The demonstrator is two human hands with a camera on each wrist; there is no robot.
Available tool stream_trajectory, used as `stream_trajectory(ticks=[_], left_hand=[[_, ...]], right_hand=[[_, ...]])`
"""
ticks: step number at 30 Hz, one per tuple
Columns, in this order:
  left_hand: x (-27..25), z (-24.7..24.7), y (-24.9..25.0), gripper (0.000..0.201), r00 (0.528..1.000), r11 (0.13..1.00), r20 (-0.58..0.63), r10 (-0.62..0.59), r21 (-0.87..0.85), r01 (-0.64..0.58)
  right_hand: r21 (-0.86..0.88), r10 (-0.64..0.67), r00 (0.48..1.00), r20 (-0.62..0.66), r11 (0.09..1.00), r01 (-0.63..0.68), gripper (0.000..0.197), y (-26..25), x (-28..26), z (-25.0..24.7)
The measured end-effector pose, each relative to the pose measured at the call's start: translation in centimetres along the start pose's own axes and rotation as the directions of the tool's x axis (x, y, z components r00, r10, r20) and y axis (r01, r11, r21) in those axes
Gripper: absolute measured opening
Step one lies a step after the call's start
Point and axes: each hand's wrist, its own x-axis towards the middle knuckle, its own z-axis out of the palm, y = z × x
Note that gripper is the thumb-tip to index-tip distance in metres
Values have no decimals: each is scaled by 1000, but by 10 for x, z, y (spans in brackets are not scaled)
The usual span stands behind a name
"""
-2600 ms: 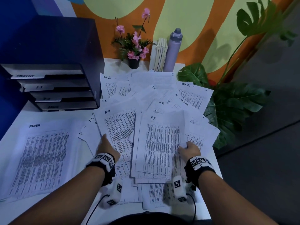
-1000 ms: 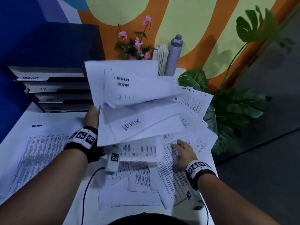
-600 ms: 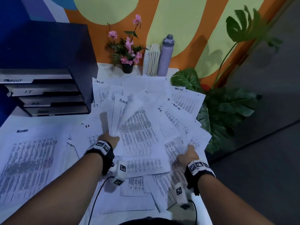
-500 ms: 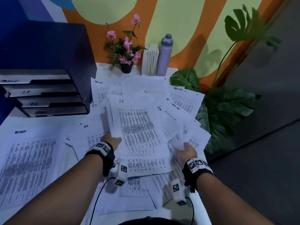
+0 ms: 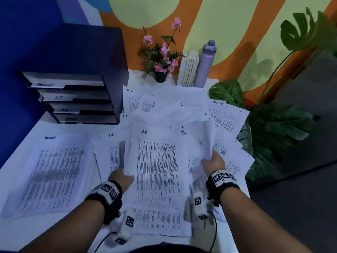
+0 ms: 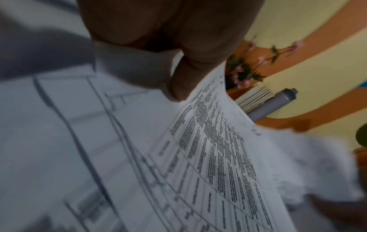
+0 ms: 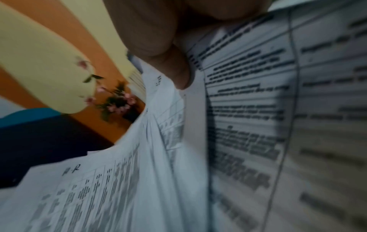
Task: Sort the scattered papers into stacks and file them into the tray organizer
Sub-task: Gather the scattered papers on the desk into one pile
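Both wrist views blurred | left hand (image 5: 121, 179) fingers hidden under H.R. sheet (image 5: 156, 161)

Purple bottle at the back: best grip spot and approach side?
Grip the purple bottle mid-body, coming from its right. It stands upright, a plain cylinder; the books crowd its left and the wall is behind, so the right side looks freest.

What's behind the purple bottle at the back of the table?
Behind the purple bottle is the wall, painted orange and pale yellow-green. Cream books stand to its left, beside it, not behind. Whatever is directly behind the bottle's base is hidden by the bottle.
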Motion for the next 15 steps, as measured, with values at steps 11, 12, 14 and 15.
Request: stream_trajectory(ticks=[11,12,14,15], left_hand=[[19,-59,-23,92,869,939,-402,289,-60,-340],[19,-60,-24,89,872,936,-384,303,-52,-348],[17,-58,-25,84,874,933,-368,316,-46,-357],[15,-56,-25,82,876,929,-364,315,-72,-364]], right_hand=[[-273,-749,559,-354,655,704,8,-128,-11,-101],[-234,-751,560,-349,649,724,7,-133,-15,-105],[-107,-708,627,-326,686,719,5,-140,-21,-107],[-36,-671,671,-316,715,698,6,-142,-22,-106]])
